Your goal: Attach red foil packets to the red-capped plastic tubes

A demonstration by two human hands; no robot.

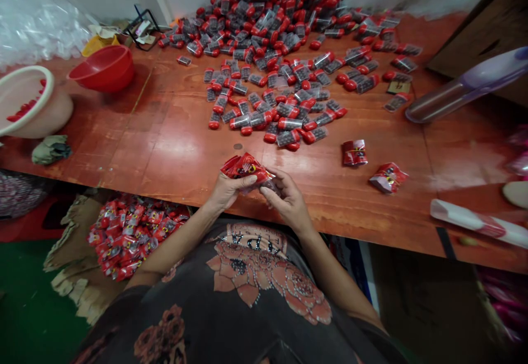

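Observation:
At the table's front edge, my left hand (227,191) is closed on red printed plastic packets (246,166), its thumb lying across them. My right hand (291,202) is closed at the right end of the same packets, thumb and fingers pinching a small see-through piece with dark contents, largely hidden by the fingers. Beyond my hands lie many small clear tubes (289,110) with red caps and dark beads inside. To the right of my hands rest two red packets, one upright-looking (355,153) and one tilted (388,177).
A large heap of capped tubes (264,20) reaches the wall. A red bowl (103,70) and a white tub (49,108) stand left. Below the edge, an open carton (78,265) holds red packets. A clear purple-ended tube (457,92) and a white-and-red scoop-like piece (474,218) lie right.

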